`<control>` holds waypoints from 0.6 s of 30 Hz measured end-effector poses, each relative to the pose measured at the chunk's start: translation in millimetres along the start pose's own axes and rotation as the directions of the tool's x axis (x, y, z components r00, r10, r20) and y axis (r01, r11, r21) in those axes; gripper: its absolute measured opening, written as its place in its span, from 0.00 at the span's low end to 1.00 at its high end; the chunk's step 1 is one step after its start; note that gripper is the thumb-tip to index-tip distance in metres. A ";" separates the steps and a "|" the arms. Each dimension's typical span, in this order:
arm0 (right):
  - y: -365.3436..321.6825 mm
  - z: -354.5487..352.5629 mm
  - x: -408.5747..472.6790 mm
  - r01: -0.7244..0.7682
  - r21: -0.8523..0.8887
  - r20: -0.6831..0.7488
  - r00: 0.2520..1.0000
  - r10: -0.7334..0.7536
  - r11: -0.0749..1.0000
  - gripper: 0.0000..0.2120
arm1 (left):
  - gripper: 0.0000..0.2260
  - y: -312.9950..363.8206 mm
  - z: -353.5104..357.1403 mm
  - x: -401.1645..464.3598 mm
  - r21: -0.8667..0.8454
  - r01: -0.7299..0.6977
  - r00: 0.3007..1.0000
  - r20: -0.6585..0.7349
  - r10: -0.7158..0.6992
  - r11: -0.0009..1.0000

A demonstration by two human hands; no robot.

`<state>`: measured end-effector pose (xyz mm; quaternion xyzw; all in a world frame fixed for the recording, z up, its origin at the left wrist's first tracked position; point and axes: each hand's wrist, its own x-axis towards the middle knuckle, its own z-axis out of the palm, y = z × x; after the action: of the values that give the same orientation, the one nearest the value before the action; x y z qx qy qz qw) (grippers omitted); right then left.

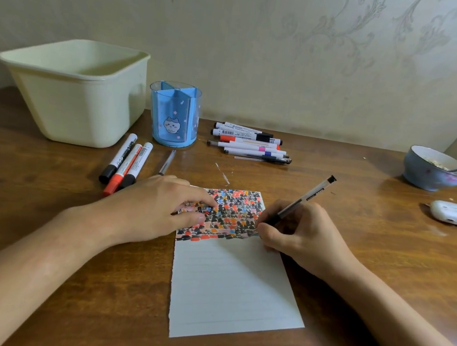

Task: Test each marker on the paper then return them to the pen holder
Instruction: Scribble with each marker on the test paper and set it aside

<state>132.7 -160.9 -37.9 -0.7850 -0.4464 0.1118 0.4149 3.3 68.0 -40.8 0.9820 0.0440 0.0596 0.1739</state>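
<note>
Three thick markers (pixel 127 162) are lying at the middle left of the frame, one thin pen (pixel 167 162) beside them, and about seven thin markers (pixel 250 144) are lying in a group right of the blue pen holder (pixel 173 115). We are pressing our left hand (pixel 156 207) on the paper (pixel 227 279) with loosely bent fingers, grasping nothing. Our right hand (pixel 296 236) is grasping one black pen (pixel 303 197), its tip at the right edge of the coloured marks.
</note>
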 end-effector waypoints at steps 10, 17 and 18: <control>-1.0 1.5 0.0 -0.003 -0.020 0.002 1.000 0.003 1.000 0.06 | 0.16 -0.9 0.4 0.0 -0.001 -0.002 1.000 -0.002 0.002 1.000; -2.8 3.6 0.0 0.002 -0.049 -0.030 1.000 -0.004 0.999 0.07 | 0.16 0.8 -0.6 -0.3 0.003 0.007 1.000 0.013 -0.007 1.000; -3.0 3.2 -0.4 0.002 -0.030 -0.024 1.000 -0.002 1.000 0.07 | 0.16 1.4 -0.8 -0.2 0.003 0.009 1.000 0.015 -0.009 1.000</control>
<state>128.9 -158.6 -37.8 -0.7919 -0.4438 0.0952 0.4086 3.1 66.9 -39.6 0.9825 0.0472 0.0512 0.1730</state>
